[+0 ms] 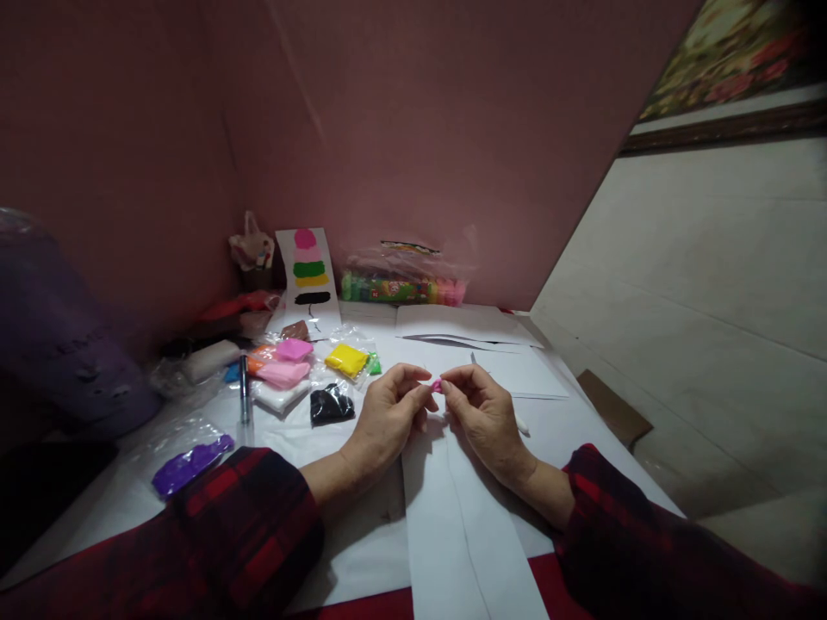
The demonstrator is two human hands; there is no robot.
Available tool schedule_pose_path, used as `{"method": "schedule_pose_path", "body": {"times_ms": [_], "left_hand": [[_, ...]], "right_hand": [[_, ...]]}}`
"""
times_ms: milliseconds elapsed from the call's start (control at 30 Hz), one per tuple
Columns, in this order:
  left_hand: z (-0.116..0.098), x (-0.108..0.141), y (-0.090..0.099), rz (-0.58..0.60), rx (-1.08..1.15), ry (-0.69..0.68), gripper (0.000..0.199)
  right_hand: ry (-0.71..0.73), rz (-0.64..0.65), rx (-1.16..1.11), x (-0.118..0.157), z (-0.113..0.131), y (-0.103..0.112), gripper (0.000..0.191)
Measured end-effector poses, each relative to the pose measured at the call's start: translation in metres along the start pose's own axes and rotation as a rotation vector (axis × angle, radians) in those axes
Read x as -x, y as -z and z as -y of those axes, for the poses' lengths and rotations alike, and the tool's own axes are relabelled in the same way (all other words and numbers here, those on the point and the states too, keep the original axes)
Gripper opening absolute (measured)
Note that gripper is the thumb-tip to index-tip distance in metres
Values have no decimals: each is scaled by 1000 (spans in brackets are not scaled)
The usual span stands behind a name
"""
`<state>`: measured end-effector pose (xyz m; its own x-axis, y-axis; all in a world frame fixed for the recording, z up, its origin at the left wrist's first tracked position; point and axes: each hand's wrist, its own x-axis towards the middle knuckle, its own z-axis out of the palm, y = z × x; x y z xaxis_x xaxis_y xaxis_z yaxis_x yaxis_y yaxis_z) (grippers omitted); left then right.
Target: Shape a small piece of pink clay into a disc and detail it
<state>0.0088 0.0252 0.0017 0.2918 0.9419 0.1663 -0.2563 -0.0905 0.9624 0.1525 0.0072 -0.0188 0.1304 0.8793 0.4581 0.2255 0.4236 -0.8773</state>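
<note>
A small piece of pink clay [437,386] is pinched between the fingertips of my left hand [389,415] and my right hand [484,415], which meet near the middle of the table. Under them lies a long white paper strip [462,525] with a thin dark line along it. The tip of a grey tool [473,358] shows behind my right hand, and a white tool end [522,425] sticks out at its right side. Left of my left hand are a black clay packet [332,405] and a yellow clay packet [347,360].
Pink [282,373], white and orange packets lie at the left with a marker [244,387] and a purple packet [192,465]. A colour-swatch card [311,280] leans at the back beside a bag of coloured clay [404,287]. Papers [465,325] lie behind my hands.
</note>
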Motion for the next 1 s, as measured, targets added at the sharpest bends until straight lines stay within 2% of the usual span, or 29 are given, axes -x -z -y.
{"method": "schedule_pose_path", "body": {"times_ms": [167,533,833,1000], "left_hand": [[0,3,-1,104,-29,-13,31],[1,1,-2,74,-65,31,21],[0,-1,-1,41,-61,38,22],[1,-1,-1,41,-77,39,23]], "right_hand": [[-12,43,-56,0,3,0,11],[39,74,-30,1,6,0,8],[15,128,49,3,4,3,14],[75,132,66,2,9,3,14]]}}
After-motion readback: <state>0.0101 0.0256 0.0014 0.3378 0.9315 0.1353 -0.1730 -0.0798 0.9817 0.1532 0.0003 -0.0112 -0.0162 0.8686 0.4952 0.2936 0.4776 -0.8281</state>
